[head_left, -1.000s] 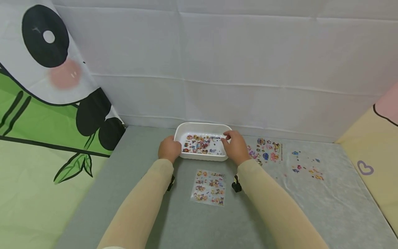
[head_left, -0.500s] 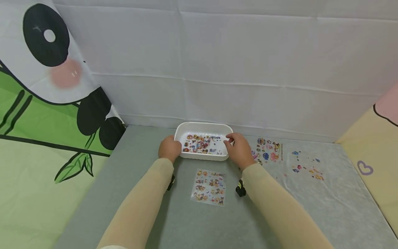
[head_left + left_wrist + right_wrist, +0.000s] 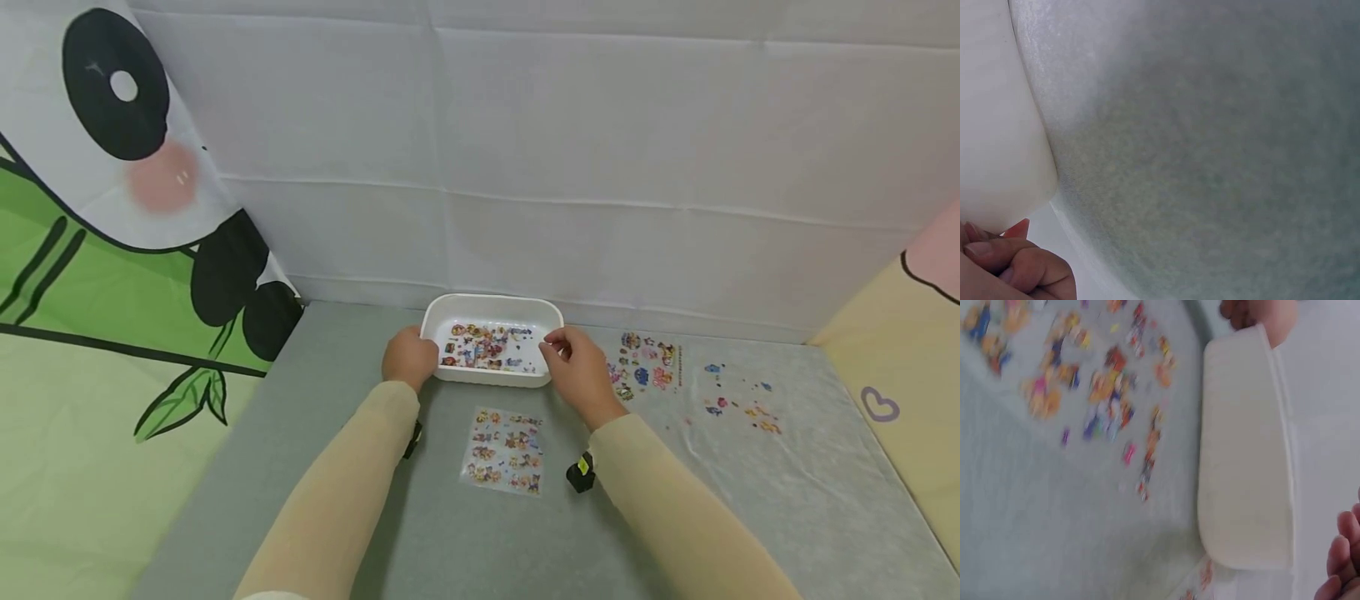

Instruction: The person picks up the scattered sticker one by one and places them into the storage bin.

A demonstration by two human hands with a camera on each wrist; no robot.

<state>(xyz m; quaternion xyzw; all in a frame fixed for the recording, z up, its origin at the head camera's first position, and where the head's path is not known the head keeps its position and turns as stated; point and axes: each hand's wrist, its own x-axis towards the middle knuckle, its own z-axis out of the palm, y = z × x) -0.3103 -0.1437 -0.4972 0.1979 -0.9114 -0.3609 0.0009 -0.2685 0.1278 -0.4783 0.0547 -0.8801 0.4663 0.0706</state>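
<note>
A white plastic tray stands toward the back of the table, small colourful stickers spread over its floor. My left hand grips the tray's left end, its fingers curled at the rim; in the left wrist view those fingers show under the tray corner. Over the right end hovers my right hand, thumb and index finger bent toward each other above the rim. In the right wrist view its fingertips sit apart from the tray wall, with nothing visible between them.
A clear sticker sheet lies in front of the tray. Right of the tray is another sheet with larger stickers, and beyond it a sparse group of stickers. White cloth hangs behind the grey table.
My right hand has drawn back slightly to the right and toward me, from over the tray's inside to its right rim. The left hand and tray have stayed put.
</note>
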